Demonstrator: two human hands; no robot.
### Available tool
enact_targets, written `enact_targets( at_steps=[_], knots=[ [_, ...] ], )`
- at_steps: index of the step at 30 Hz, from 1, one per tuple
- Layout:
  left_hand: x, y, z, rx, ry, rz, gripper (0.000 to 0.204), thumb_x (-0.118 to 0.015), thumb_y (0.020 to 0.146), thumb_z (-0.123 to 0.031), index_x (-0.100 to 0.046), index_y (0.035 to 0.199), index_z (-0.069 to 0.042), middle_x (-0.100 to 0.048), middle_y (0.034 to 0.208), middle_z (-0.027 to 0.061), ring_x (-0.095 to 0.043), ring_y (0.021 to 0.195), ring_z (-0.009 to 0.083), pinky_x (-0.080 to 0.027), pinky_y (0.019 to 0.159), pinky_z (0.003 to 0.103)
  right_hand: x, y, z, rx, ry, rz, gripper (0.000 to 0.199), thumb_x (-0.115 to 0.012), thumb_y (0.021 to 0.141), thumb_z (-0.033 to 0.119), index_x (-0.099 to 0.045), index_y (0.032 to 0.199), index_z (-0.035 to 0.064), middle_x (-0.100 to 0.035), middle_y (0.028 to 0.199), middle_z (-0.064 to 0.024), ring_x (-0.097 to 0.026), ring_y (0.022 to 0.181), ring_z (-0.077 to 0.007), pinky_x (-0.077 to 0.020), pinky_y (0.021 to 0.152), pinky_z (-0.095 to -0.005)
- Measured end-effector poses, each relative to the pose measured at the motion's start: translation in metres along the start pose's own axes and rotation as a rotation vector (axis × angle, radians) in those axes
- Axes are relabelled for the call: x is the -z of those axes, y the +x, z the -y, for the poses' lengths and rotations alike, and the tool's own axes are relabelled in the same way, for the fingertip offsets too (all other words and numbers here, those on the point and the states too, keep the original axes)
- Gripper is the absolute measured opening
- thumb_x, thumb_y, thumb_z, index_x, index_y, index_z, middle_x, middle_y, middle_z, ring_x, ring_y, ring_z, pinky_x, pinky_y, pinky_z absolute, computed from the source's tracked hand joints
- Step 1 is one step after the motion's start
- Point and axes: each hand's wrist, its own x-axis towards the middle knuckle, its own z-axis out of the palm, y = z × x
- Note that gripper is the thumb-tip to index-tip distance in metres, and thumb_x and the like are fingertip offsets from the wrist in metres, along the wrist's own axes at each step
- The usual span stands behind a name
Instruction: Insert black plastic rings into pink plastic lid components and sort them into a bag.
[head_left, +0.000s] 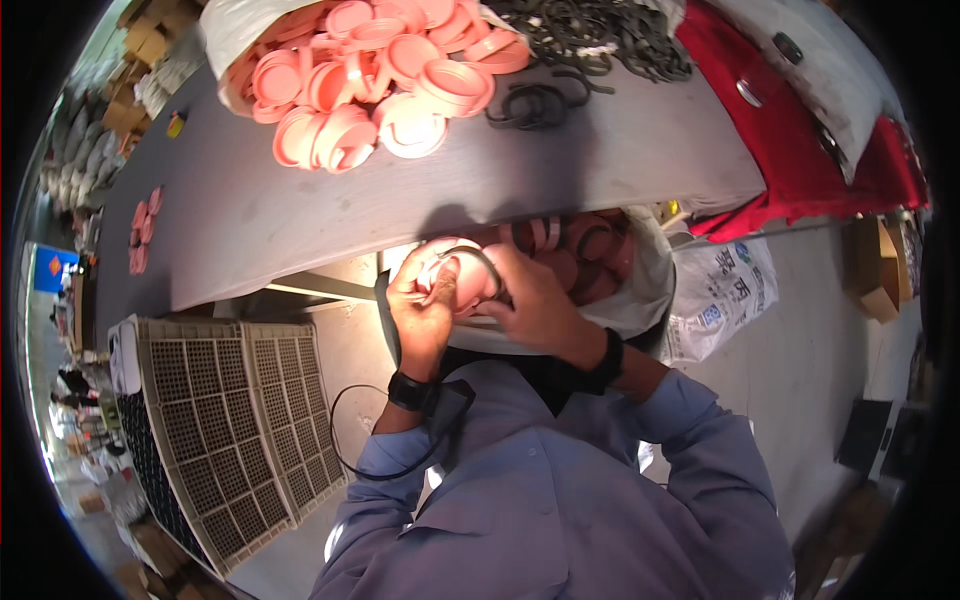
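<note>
Between my two hands is a pink round plastic lid (pixel 467 290), with a black ring (pixel 484 262) lying along its edge. My left hand (pixel 421 318) grips the lid's left side, thumb pressed on its face. On the other side my right hand (pixel 540 305) has its fingers closed on the lid and the ring at the right edge. Just beyond, a white bag (pixel 655 285) at my lap contains several pink lids, some with black rings. A heap of pink lids (pixel 410 60) rests on the grey table (pixel 400 195), beside a pile of black rings (pixel 600 40).
Plastic crates (pixel 205 420) stand at my left. A few small pink pieces (pixel 143 230) lie on the table's left end. Red cloth (pixel 735 75) and a white sack (pixel 820 60) cover the right. A printed white bag (pixel 725 300) and a cardboard box (pixel 875 265) are on the right.
</note>
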Motion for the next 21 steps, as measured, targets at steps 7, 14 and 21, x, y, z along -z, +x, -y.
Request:
enact_targets(
  at_steps=[7,14,21],
  knots=[
    [-0.005,0.025,0.044,-0.28,0.318,0.175,0.044,-0.057,0.094,0.015,-0.069,0.131,-0.005,-0.067,0.116,0.0032,-0.058,0.092,0.0056,-0.053,0.082,0.02,0.001,-0.011,0.006,0.021,-0.248,0.008,0.059,-0.071,0.082,0.0,-0.051,0.137,-0.0004,-0.06,0.127,-0.0251,-0.062,0.109,-0.0451,-0.0517,0.09,-0.0498],
    [-0.034,0.027,0.032,0.122,-0.312,0.582,0.082,-0.055,0.084,0.0,-0.03,0.163,0.001,-0.037,0.163,0.0157,-0.031,0.155,0.0256,-0.031,0.124,0.035,0.016,-0.045,0.001,0.058,-0.808,0.066,0.065,-0.061,0.089,0.018,-0.047,0.147,-0.0078,-0.056,0.138,-0.0244,-0.062,0.107,-0.0389,-0.0557,0.089,-0.0467],
    [-0.034,0.028,0.05,0.088,0.293,0.559,0.072,-0.058,0.103,-0.025,-0.028,0.163,0.001,-0.038,0.165,0.019,-0.045,0.147,0.0308,-0.045,0.115,0.038,0.053,-0.054,-0.017,0.198,-0.907,-0.33,0.044,-0.061,0.088,0.021,-0.06,0.128,0.0042,-0.062,0.116,-0.0128,-0.064,0.111,-0.0294,-0.0581,0.075,-0.0414]
  ],
)
